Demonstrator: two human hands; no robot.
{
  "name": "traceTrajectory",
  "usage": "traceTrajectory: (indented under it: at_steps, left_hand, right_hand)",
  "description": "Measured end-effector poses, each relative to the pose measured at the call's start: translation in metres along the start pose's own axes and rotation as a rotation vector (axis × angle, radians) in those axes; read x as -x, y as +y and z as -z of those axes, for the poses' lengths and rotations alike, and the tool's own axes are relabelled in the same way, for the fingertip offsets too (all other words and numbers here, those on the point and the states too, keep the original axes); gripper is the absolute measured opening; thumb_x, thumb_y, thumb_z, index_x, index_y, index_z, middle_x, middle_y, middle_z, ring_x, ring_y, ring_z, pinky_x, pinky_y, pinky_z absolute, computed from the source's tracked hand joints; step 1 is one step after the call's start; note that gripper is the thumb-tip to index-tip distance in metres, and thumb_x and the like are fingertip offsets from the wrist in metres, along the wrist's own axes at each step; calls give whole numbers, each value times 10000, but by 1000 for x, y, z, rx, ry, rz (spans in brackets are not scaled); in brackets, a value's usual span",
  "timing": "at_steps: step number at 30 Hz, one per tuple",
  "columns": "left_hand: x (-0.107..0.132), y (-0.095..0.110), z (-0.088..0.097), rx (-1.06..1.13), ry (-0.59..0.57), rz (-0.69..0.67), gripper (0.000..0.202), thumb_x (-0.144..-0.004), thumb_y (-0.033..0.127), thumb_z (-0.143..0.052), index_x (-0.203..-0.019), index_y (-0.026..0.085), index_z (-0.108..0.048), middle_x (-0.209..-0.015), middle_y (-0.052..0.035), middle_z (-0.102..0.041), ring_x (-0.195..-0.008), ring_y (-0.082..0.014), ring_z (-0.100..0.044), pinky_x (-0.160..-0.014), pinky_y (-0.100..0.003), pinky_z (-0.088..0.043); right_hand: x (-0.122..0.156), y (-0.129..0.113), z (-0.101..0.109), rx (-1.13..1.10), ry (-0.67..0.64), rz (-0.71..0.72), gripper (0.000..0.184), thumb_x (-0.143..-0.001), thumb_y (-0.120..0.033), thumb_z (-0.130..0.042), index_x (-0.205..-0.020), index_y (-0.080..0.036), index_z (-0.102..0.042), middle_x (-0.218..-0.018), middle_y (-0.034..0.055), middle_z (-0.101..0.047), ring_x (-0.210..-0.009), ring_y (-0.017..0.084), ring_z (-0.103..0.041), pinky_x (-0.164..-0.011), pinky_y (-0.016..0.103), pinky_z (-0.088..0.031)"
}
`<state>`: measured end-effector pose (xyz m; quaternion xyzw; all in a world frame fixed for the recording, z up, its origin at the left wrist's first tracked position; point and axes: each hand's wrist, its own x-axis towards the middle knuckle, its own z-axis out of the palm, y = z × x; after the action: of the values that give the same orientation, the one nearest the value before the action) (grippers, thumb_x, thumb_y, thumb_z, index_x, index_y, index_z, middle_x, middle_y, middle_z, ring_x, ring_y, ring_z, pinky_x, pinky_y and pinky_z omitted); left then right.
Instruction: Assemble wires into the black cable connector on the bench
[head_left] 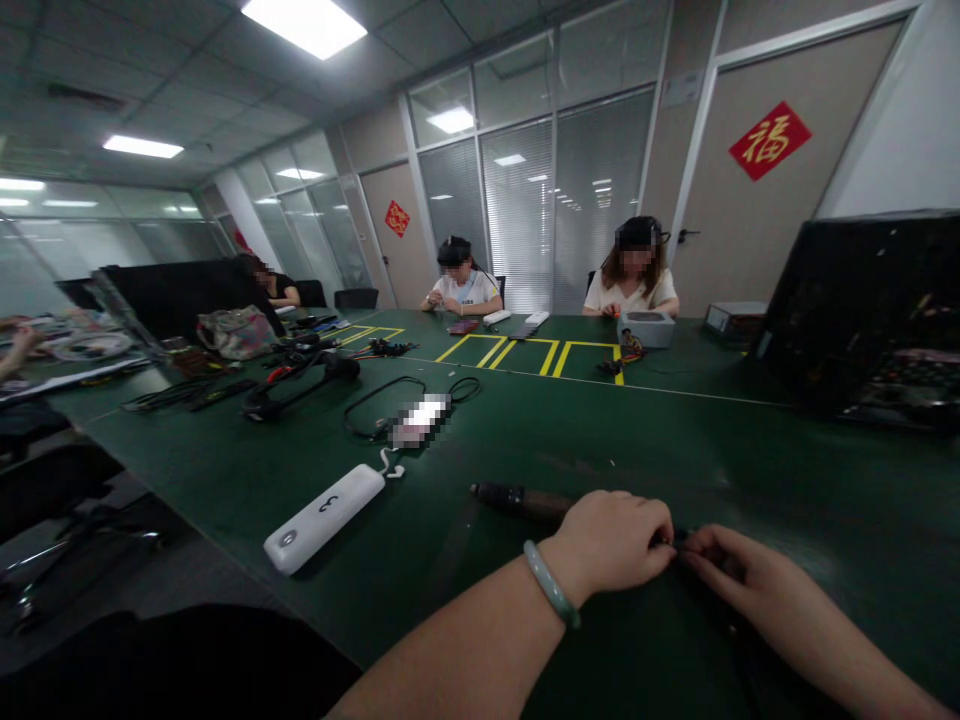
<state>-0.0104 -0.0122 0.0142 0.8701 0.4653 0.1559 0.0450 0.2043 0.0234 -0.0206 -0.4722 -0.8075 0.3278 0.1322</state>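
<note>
Seemingly, a thin dark cord [679, 538] is pinched between the curled fingers [654, 522] of the left hand [611, 545] and the right hand [731, 570], which are held close together over the green bench [825, 470], with a dark rod-shaped tool [517, 500] lying just beside them.

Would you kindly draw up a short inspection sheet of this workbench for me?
Surface: dark green table, marked with yellow tape lines.
Items at hand: dark handled tool by the left hand.
Clutter: white power bank, patterned fabric bag.
Hands: left hand, wearing a green bangle, and right hand meet over something dark, unclear.
Cables: black coiled cable; short white cord.
Surroundings: seated person, another seated person, glass partitions.
</note>
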Motion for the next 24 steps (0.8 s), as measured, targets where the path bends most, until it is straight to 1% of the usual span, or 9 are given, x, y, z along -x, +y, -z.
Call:
traceTrajectory:
  at_steps: [3, 7, 9, 13, 17, 20, 24]
  left_hand:
    - [1, 0, -1, -3, 21, -3, 157, -921, 356, -550, -996, 220, -572, -953, -9, -649, -910, -200, -606, -758, -338, -475]
    - [1, 0, -1, -7, -11, -4, 150, -921, 333, -543, -1014, 217, -565, -986, -11, -649, -925, -196, -601, -765, -335, -477]
    - [1, 0, -1, -16, -5, 1, 134, -913, 318, -552, -1004, 221, -565, -982, -4, -651, -920, -195, -603, -764, -336, -477]
    - [1, 0, -1, -25, 20, -4, 109, -907, 313, -561, -977, 230, -568, -976, 10, -650, -917, -194, -605, -761, -333, -474]
    - [2, 2, 1, -11, 4, -16, 119, -912, 314, -555, -990, 228, -578, -1010, -8, -652, -945, -205, -603, -772, -334, -465]
    - [1, 2, 2, -6, 8, -16, 119, -919, 301, -536, -1002, 235, -589, -1016, -12, -653, -944, -210, -603, -770, -338, -460]
    - [0, 2, 1, -7, 12, -22, 96, -909, 300, -546, -966, 240, -594, -986, 2, -657, -921, -200, -604, -741, -326, -456]
  right_hand:
    - [-1, 3, 0, 1, 0, 14, 287, -888, -483, -481, -947, -247, -633, -811, 9, -696, -695, 184, -643, -602, 242, -472]
    - [-2, 7, -1, -4, -10, 17, 297, -888, -486, -475, -945, -240, -632, -802, 16, -697, -699, 192, -648, -598, 246, -470]
    - [-3, 9, -2, -29, -5, 19, 314, -883, -503, -478, -930, -237, -637, -789, 23, -699, -693, 198, -649, -596, 250, -476]
    - [-3, 6, -3, -59, 5, 40, 318, -858, -524, -512, -913, -249, -663, -813, 24, -715, -717, 207, -658, -618, 247, -496]
    - [-2, 2, -4, -92, 35, 41, 303, -821, -513, -557, -919, -262, -695, -861, 24, -733, -743, 220, -666, -614, 247, -510]
    - [-2, 3, -4, -105, 24, 50, 302, -833, -507, -555, -944, -264, -696, -914, 28, -734, -800, 230, -672, -662, 260, -522]
    - [-2, 5, -4, -92, 14, 44, 301, -858, -507, -540, -960, -262, -682, -959, 35, -728, -829, 239, -672, -717, 282, -522]
